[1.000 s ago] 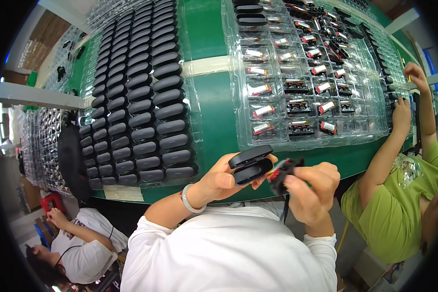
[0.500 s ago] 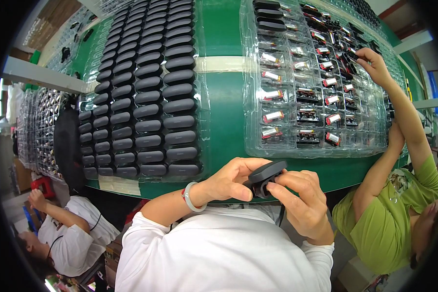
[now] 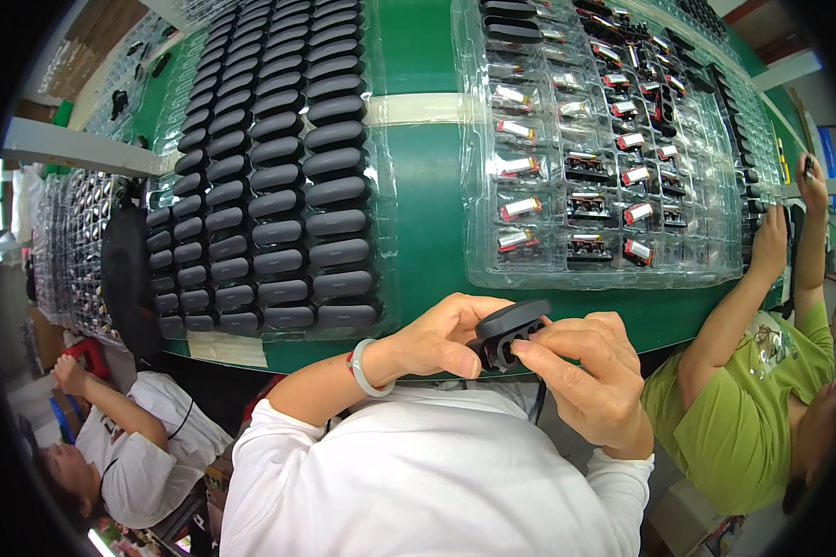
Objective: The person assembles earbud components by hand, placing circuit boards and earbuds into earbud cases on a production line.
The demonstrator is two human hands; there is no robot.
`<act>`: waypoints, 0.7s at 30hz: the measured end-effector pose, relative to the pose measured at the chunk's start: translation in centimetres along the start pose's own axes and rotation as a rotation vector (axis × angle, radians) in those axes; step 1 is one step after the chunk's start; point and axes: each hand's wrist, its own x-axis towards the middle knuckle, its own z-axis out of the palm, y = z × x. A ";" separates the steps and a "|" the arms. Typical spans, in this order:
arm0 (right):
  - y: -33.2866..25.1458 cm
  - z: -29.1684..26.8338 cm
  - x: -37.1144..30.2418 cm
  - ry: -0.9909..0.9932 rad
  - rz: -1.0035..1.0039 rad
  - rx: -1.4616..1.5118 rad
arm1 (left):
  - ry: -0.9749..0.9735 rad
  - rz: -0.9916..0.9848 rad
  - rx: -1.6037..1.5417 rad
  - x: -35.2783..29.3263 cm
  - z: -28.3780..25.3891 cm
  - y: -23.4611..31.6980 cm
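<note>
A dark grey oval earbud case [image 3: 511, 320], its lid raised over a black inner part with round hollows, is held above the near table edge. My left hand [image 3: 441, 342] grips it from the left, thumb in front and fingers behind the lid. From the right, my right hand [image 3: 590, 373] has its thumb and fingertips pressed together at the case's inner part; whether they pinch a separate small piece is hidden. Many similar closed cases [image 3: 280, 263] stand in rows in a clear plastic tray at left.
At right, a clear tray [image 3: 604, 278] holds small silver-and-red batteries [image 3: 520, 209] and black parts. Green table [image 3: 423, 241] shows between the trays. A co-worker in green [image 3: 743, 408] reaches in at right; another in white [image 3: 149, 436] sits at left. A metal post [image 3: 84, 148] crosses the far left.
My right hand has shifted slightly right and its fingers have turned at the case. The case tilts a little differently. The co-worker in green has drawn an arm back from the right tray.
</note>
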 end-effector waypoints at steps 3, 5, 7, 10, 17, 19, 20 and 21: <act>0.2 0.1 -0.1 -0.022 -0.029 -0.011 | 0.006 0.006 -0.008 0.0 -0.2 -0.3; 0.1 0.2 -0.1 -0.014 -0.040 -0.038 | 0.008 0.010 -0.018 0.1 -0.3 -0.5; 0.0 0.3 -0.1 -0.008 -0.051 -0.063 | 0.015 0.037 -0.029 0.0 -0.3 -0.6; 0.1 0.4 -0.2 0.003 -0.071 -0.078 | 0.012 0.047 -0.032 0.2 -0.1 -0.6; -0.1 0.3 -0.1 -0.022 -0.061 -0.025 | -0.029 0.053 -0.026 0.0 -0.5 -0.8; -0.2 0.4 -0.1 -0.015 -0.053 -0.020 | -0.027 0.041 -0.023 0.0 -0.5 -0.7; -0.1 0.4 -0.2 -0.016 -0.052 -0.018 | -0.025 0.040 -0.025 0.1 -0.5 -0.7; -0.2 0.5 -0.2 -0.010 -0.060 -0.036 | -0.022 0.036 -0.037 0.1 -0.4 -0.7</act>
